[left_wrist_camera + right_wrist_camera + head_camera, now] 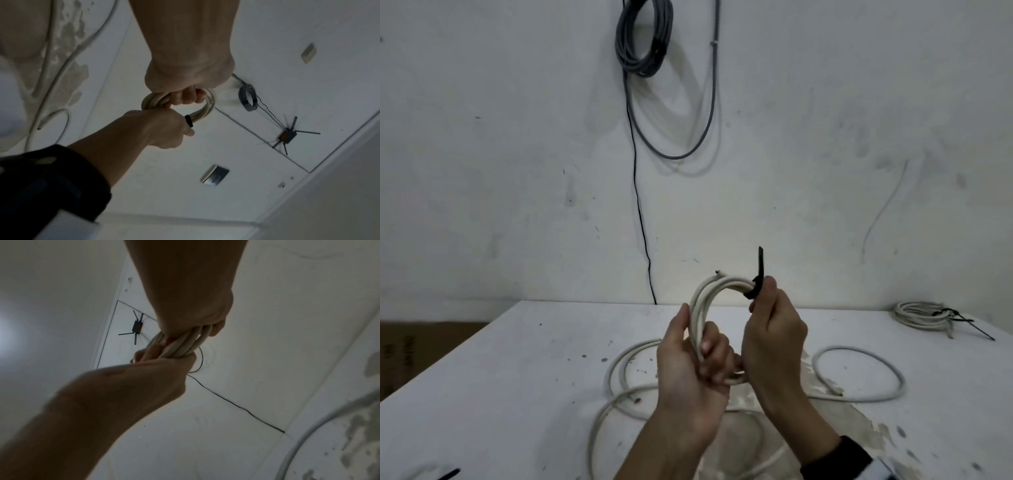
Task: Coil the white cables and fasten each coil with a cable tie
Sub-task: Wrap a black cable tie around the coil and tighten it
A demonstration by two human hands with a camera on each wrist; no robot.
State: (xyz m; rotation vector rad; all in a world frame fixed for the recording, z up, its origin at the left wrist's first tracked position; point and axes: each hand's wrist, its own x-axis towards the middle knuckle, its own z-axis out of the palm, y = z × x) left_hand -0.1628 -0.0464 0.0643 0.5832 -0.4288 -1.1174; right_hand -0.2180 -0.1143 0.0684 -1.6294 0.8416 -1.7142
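Observation:
A small coil of white cable (705, 298) is held upright above the white table (517, 377). My left hand (705, 359) grips the coil's lower left side, fingers curled round the strands. A black cable tie (753, 291) wraps the top right of the coil, its tail (761, 260) pointing up. My right hand (765, 294) pinches the tie against the coil. The left wrist view shows the coil (207, 107), my left hand (185, 97), the tie (188, 121) and my right hand (172, 126). In the right wrist view the strands (183, 344) run between my right hand (213, 327) and left hand (164, 365).
Loose white cables (859, 373) lie in loops on the table under and around my hands. A tied white coil (919, 313) rests at the back right. Another black tie (448, 474) lies at the near left edge. A grey cable coil (643, 37) hangs on the wall.

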